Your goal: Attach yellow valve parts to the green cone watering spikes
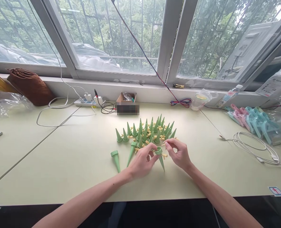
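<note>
My left hand (143, 160) is closed around the collar of a green plant watering spike (158, 151), its open threaded end up and its point down. A small yellow valve (164, 155) sticks out from that spike's side. Close by on the right, my right hand (178, 152) pinches a thin yellowish stick-like piece (163, 144) near the spike's opening. Two more green spikes, one lying at the left (116, 161) and another beside my left hand (131, 153), point toward me. Behind my hands, several green spikes with yellow valves (144, 134) stand points up in a cluster.
A small cardboard box (126, 97) and a power strip (85, 102) sit along the window sill. Coiled white cable (255, 147) and bagged pink and teal clips (256, 123) lie on the right. A brown cloth bundle (29, 86) rests at the far left.
</note>
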Available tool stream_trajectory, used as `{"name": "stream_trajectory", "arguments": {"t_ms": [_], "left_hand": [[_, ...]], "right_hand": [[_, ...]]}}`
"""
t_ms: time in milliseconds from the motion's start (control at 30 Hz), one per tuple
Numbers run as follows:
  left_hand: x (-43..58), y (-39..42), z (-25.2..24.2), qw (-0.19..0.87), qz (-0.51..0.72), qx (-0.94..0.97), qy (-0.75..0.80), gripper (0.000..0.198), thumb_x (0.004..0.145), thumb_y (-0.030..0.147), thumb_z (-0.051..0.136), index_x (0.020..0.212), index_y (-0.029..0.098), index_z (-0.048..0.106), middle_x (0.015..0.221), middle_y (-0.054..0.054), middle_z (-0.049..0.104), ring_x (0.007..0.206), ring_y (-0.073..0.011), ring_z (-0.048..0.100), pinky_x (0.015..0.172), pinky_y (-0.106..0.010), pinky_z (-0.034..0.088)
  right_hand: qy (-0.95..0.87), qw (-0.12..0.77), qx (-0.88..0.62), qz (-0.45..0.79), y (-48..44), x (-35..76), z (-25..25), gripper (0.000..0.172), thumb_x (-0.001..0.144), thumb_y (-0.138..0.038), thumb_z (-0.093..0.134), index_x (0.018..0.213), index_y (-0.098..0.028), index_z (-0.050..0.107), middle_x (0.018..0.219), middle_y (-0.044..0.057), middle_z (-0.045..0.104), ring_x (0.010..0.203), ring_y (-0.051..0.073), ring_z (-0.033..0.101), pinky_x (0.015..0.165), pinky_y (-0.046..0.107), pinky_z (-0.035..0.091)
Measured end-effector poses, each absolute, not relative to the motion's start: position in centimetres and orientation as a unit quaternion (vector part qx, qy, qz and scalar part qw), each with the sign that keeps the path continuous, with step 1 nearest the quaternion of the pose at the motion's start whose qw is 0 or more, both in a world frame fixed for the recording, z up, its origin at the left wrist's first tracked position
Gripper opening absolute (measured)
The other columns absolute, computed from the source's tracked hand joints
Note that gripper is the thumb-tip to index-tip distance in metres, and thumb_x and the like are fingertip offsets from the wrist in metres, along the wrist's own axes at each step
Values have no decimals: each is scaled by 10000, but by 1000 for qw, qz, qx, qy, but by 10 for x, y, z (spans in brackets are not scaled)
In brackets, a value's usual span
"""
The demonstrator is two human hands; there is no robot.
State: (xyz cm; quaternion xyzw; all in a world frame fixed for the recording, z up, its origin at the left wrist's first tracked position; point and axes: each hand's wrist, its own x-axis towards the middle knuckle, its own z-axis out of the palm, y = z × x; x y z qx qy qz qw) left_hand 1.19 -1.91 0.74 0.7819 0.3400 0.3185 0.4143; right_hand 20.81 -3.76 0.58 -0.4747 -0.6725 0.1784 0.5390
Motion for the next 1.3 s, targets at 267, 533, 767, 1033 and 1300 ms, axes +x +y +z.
{"name": "stream_trajectory", "arguments": {"t_ms": [267,533,767,1033,1300], "left_hand": [[12,-16,12,458,407,702,363,201,913,363,608,930,199,492,701,41,507,548,-88,498,508,-207,428],[11,-17,12,455,407,701,367,210,912,373,610,920,191,507,636,50,485,542,-96,495,514,-215,406],[12,-18,10,438,405,716,363,203,910,368,611,968,186,542,656,40,504,546,-99,496,508,-217,430],[12,-17,11,408,424,731,346,182,927,360,588,953,180,584,877,-17,547,603,-84,515,505,-204,441],[10,-16,12,407,417,736,345,153,930,337,587,957,186,573,865,-8,527,609,-84,501,511,-205,432]], "right_hand": [[-675,557,-454,164,-39,209,5,127,947,-228,541,895,-190,651,696,13,639,487,113,537,463,253,458],[-683,553,-448,164,-40,210,5,147,958,-246,527,896,-193,650,683,13,627,503,121,547,479,260,474],[-713,514,-435,194,-41,209,6,135,964,-246,531,917,-206,652,722,23,637,574,140,569,548,278,508],[-722,507,-423,206,-40,209,5,114,964,-252,547,959,-207,651,763,36,644,630,154,593,560,284,519],[-730,500,-416,211,-40,208,5,84,947,-254,589,977,-212,656,760,28,642,593,143,567,542,279,520]]}}
